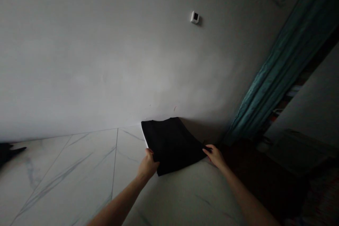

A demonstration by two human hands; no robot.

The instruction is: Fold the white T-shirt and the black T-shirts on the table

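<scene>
Veined tiles (87, 169) meet the far wall (111, 56); left hand (147, 166) and right hand (215, 156) pinch black cloth (173, 144) between fingers (211, 146).

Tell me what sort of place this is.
Probably a room in a home: a teal curtain hangs at the right, a small dark-screened white device is mounted on the wall, and a marble-patterned surface meets it below.

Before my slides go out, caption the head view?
Left hand and right hand hold black cloth at opposite sides near a wall.
</scene>
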